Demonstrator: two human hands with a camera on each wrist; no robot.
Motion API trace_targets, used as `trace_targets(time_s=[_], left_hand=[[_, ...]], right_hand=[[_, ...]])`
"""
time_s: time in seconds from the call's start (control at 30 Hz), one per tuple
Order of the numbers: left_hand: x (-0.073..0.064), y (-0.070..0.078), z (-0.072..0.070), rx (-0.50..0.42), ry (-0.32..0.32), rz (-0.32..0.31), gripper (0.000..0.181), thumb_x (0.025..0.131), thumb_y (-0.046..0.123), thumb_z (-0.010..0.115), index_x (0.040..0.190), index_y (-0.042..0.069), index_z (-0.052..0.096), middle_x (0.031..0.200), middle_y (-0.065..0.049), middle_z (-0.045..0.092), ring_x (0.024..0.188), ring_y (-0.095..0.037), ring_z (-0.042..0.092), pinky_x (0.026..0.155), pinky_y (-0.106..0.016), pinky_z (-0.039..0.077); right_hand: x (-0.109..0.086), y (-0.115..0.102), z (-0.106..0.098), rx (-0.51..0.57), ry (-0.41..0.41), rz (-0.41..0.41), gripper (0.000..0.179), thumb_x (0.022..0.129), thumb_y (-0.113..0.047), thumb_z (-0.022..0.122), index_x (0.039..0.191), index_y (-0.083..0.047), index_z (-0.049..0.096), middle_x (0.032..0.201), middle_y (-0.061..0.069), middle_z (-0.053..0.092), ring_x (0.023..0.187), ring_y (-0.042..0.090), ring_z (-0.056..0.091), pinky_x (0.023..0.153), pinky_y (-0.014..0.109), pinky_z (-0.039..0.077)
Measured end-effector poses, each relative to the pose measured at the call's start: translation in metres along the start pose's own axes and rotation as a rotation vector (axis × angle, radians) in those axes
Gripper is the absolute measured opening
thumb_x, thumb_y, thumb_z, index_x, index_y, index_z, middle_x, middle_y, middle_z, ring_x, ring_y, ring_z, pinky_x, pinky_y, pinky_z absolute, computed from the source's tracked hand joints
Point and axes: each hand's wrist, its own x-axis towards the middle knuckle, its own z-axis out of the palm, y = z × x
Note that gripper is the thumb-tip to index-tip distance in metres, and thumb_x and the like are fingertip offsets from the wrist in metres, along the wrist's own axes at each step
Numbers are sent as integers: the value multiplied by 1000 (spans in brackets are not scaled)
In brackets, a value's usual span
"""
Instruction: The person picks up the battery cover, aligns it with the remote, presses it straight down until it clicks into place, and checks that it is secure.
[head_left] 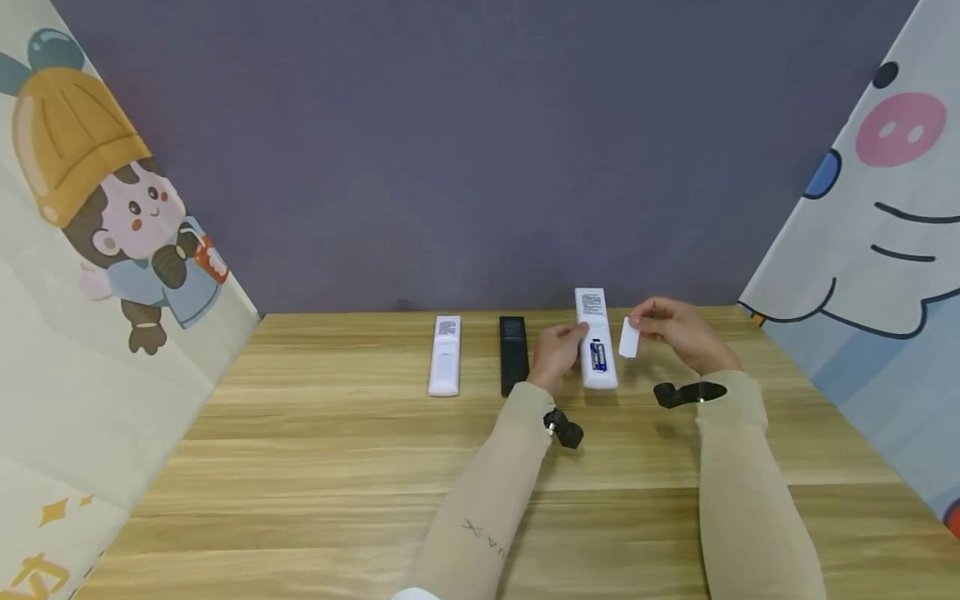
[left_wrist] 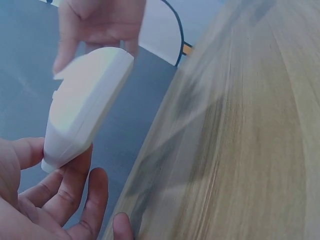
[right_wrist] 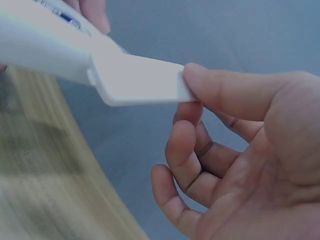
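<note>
A white remote control [head_left: 592,314] shows its back, with batteries [head_left: 597,356] in its uncovered compartment. My left hand [head_left: 556,353] grips it by the side, thumb on one face and fingers beneath, as the left wrist view shows. Between thumb and index finger, my right hand [head_left: 678,332] pinches a white battery cover [head_left: 629,338] just right of the remote. In the right wrist view the cover [right_wrist: 142,80] overlaps the end of the remote [right_wrist: 42,47]; whether they touch I cannot tell.
To the left on the wooden table [head_left: 337,450] lie a black remote [head_left: 513,358] and another white remote [head_left: 445,358], both back side up. A grey wall panel [head_left: 480,150] rises behind, with cartoon-printed sheets at both sides.
</note>
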Motion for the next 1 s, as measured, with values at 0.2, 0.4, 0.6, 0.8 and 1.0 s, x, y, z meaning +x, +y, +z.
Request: trace_targets(time_s=[0.2,0.4,0.6,0.8,1.0], left_hand=[[0,0,-2,4,0,7,29,98,35,68,108,9,76,86,-3,72,75,-13,59,84,-46,55],[0,-1,-3,4,-11,12,27,98,35,68,103,10,76,84,-2,71,74,-13,59,82,-47,55],[-1,-2,-3,-1,-18,21,27,98,36,68,103,11,77,79,2,66,74,-13,58,76,-44,52],[-1,-2,-3,0,-29,24,27,98,36,68,106,12,77,81,2,68,73,-11,58,78,-44,54],[-3,-1,-4,8,-31,14,26,98,39,68,101,15,78,81,2,69,75,-12,59,79,-48,55]], right_hand=[[-6,-16,1,-20,2,-21,30,99,-29,69,115,-5,64,101,-14,67,98,6,63,86,23,54],[-10,-24,1,-82,-22,-27,36,97,-35,71,119,-7,67,106,-9,68,101,11,62,86,28,54],[-13,-31,3,-148,-53,-15,43,98,-39,69,124,-6,66,116,1,67,112,21,59,95,38,48],[-15,-37,5,-167,-77,-26,37,100,-34,67,122,-4,66,124,11,66,117,28,58,102,48,45],[-14,-40,7,-198,-89,-33,34,100,-30,68,120,-3,67,123,13,68,115,27,60,102,48,45]])
